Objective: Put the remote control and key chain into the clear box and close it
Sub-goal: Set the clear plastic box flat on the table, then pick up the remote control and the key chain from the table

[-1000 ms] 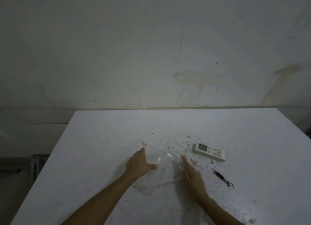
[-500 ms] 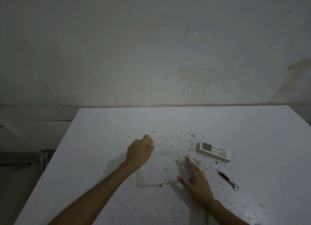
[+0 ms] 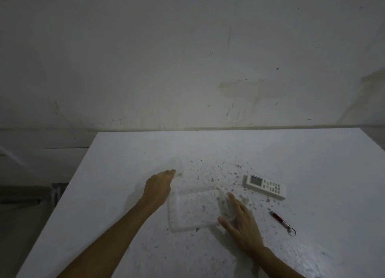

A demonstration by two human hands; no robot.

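Note:
The clear box [image 3: 193,211] sits open on the white table [image 3: 312,152], a little in front of the middle. My right hand [image 3: 239,217] grips its right wall, thumb at the front corner. My left hand [image 3: 159,187] is just left of and behind the box, pinching a faint, blurred clear lid [image 3: 178,164] that stands up from its fingertips. The white remote control [image 3: 264,186] lies to the right of the box. The red key chain [image 3: 282,222] with its metal ring lies in front of the remote. Both lie on the table, outside the box.
Dark specks and crumbs are scattered over the table around the box. A stained wall rises right behind the table's far edge. The table's left edge drops off to a dark floor area.
My left hand has swung the clear lid up and back off the box, toward the far left. My right hand has stayed on the box's right side.

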